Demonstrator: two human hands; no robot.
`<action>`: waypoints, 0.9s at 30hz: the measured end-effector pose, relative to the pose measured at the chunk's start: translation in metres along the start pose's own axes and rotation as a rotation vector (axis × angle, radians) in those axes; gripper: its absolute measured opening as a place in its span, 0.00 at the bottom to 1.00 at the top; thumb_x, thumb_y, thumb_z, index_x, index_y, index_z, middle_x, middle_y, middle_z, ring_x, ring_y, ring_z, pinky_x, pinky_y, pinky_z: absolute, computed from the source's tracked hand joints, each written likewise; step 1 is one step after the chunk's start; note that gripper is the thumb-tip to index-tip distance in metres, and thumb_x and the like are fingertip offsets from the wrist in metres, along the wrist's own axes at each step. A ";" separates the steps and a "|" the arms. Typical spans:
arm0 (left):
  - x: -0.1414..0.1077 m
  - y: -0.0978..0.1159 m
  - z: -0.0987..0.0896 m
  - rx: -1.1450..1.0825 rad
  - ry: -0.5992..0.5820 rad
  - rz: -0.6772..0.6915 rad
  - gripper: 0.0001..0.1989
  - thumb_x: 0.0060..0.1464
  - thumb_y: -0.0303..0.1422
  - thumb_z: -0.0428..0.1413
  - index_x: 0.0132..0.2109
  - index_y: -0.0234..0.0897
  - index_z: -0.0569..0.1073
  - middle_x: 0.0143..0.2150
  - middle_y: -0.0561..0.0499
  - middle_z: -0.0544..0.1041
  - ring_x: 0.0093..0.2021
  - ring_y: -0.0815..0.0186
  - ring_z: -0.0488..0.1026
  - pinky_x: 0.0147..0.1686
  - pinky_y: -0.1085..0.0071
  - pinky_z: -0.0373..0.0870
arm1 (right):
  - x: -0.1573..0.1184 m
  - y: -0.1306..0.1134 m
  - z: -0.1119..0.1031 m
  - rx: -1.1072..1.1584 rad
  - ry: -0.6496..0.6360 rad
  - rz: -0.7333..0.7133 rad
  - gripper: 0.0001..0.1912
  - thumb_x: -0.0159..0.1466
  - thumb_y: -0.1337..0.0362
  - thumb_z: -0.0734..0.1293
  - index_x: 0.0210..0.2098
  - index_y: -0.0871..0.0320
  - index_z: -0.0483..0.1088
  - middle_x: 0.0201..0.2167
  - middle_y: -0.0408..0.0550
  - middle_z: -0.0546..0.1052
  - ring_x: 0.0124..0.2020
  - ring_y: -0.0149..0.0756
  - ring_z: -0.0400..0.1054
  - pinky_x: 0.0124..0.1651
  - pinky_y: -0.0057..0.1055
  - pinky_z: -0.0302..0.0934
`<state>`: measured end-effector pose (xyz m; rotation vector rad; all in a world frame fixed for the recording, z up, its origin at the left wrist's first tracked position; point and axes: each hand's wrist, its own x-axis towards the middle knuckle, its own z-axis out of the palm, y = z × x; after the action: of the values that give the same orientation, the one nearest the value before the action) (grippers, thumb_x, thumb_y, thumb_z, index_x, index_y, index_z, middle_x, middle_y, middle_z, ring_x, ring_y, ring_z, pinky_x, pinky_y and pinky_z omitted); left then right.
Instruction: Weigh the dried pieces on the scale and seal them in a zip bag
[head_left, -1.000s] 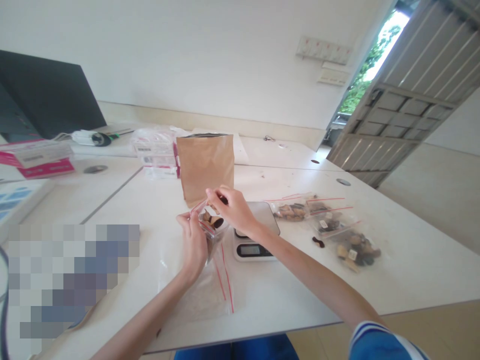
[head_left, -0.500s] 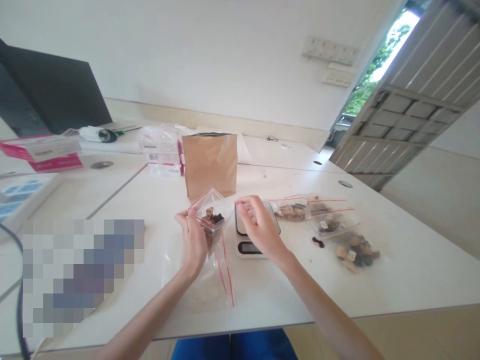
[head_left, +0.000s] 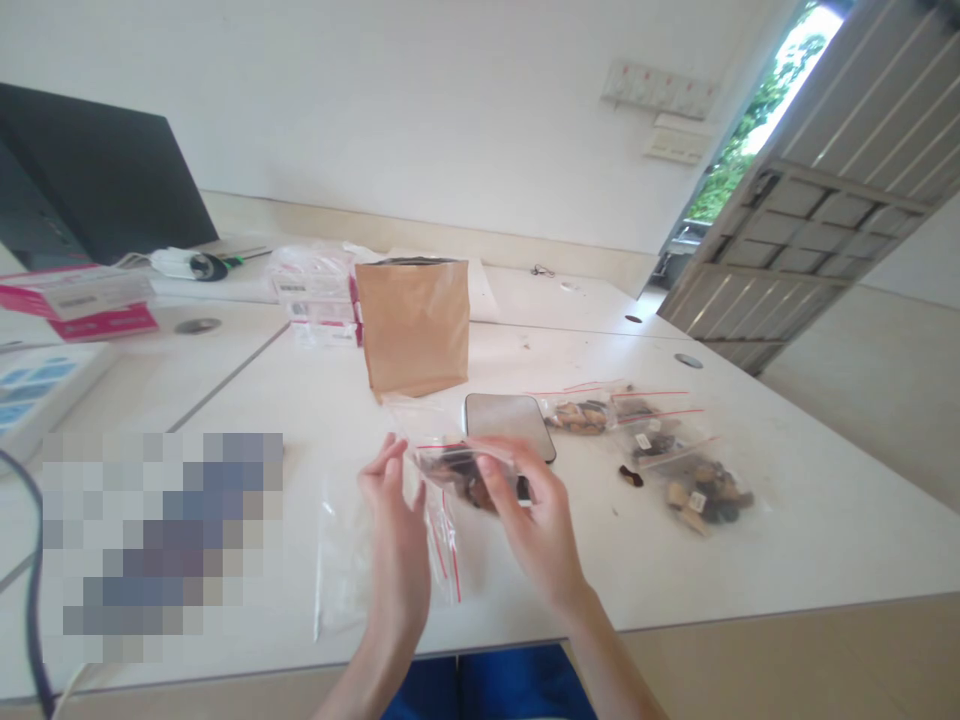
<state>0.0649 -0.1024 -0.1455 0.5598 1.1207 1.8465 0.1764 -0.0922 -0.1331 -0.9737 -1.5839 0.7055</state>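
The small zip bag (head_left: 459,470) of dark pieces is being held level above the table (head_left: 787,560), in front of the scale (head_left: 510,424), pinched along its red-lined top by the right hand (head_left: 536,515), while the left hand (head_left: 396,535) is being kept open-fingered beside it, so nothing spills.

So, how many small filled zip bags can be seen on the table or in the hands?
4: one held in the hands; three right of the scale, at and. They overlap, so more may be hidden.

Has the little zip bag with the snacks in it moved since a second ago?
Yes. The small zip bag has tipped from upright to sideways and shifted right, now overlapping the scale.
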 end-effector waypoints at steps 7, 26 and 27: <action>0.012 -0.005 -0.025 0.234 -0.220 -0.008 0.21 0.53 0.49 0.54 0.46 0.38 0.71 0.48 0.45 0.76 0.50 0.57 0.73 0.53 0.62 0.66 | -0.009 0.010 -0.024 0.117 0.094 0.211 0.18 0.68 0.53 0.56 0.39 0.55 0.74 0.36 0.48 0.78 0.38 0.37 0.72 0.40 0.31 0.65; 0.015 -0.014 -0.024 0.413 -0.233 0.065 0.19 0.53 0.49 0.55 0.34 0.35 0.73 0.31 0.50 0.77 0.25 0.71 0.72 0.25 0.76 0.67 | -0.021 0.042 -0.035 0.047 0.310 0.244 0.15 0.63 0.51 0.62 0.31 0.57 0.68 0.21 0.43 0.74 0.25 0.31 0.67 0.30 0.26 0.61; 0.014 -0.015 -0.024 0.409 -0.241 0.051 0.20 0.53 0.50 0.54 0.35 0.35 0.73 0.32 0.49 0.78 0.26 0.70 0.73 0.25 0.75 0.68 | -0.022 0.044 -0.035 0.057 0.325 0.259 0.15 0.63 0.51 0.63 0.31 0.57 0.68 0.22 0.42 0.74 0.25 0.31 0.66 0.30 0.26 0.61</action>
<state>0.0466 -0.0983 -0.1718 1.0250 1.3320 1.5439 0.2215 -0.0914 -0.1730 -1.1984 -1.1619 0.7227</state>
